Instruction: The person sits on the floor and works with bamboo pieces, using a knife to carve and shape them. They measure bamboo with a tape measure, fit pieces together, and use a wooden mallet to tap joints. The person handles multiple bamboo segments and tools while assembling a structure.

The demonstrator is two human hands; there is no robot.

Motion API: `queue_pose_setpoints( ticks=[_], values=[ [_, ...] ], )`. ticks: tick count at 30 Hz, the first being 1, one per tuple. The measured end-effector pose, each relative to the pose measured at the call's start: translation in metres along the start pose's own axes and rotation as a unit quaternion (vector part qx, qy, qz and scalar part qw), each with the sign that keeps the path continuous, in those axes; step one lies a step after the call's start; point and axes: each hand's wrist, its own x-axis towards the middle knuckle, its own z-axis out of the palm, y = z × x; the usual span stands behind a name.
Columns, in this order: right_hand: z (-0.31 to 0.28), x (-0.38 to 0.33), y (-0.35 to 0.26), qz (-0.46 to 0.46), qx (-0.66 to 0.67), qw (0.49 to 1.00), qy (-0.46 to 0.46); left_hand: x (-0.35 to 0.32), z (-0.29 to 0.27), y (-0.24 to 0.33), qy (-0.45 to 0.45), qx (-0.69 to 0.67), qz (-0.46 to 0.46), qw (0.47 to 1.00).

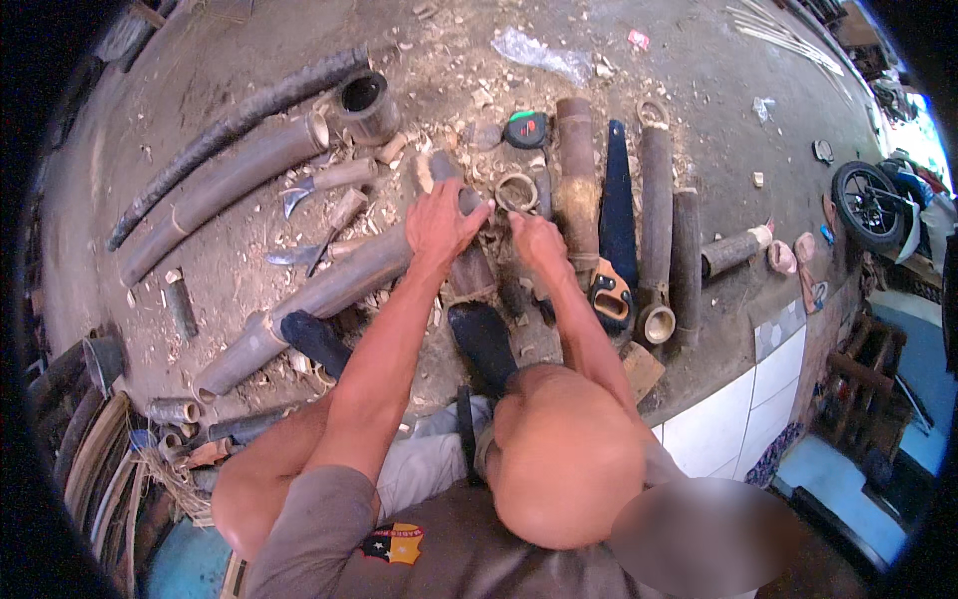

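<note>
My left hand (439, 228) is closed around the upper end of a short brown bamboo piece (471, 272), thumb stretched toward the right. My right hand (540, 247) has its fingertips at the lower rim of a pale bamboo ring (516, 191), which faces up with its hole showing. Its curled fingers are partly hidden below the ring. A small gap separates the two hands. Just right of my right hand stand a thick bamboo tube (576, 150) and a handsaw (616, 215) with an orange and black handle. Above the ring lies a green and black tape measure (526, 130).
A long bamboo pole (299, 299) lies beside my left arm, near curved-blade knives (334, 178). Further left are a wide bamboo cup (367, 108) and longer poles (230, 195). More tubes (655, 200) lie right of the saw. Wood chips cover the ground. A motorbike wheel (866, 205) is far right.
</note>
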Motion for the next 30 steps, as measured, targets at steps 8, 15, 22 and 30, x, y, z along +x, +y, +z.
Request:
queue_pose_setpoints(
  ticks=[8,15,22,30],
  values=[
    [-0.038,-0.042,-0.026,0.002,0.186,0.982,-0.033,0.001,0.001,-0.025,0.027,0.116,0.128,0.985],
    [-0.026,-0.055,-0.015,-0.043,0.158,0.986,-0.02,0.004,0.006,-0.034,0.005,0.063,0.119,0.991],
    [-0.034,-0.053,-0.041,-0.076,0.068,0.994,-0.035,0.001,-0.011,-0.028,-0.024,0.002,0.099,0.995],
    [-0.016,-0.033,-0.03,-0.044,0.03,0.998,-0.044,0.004,-0.002,-0.015,0.009,0.003,0.031,0.999]
  ],
)
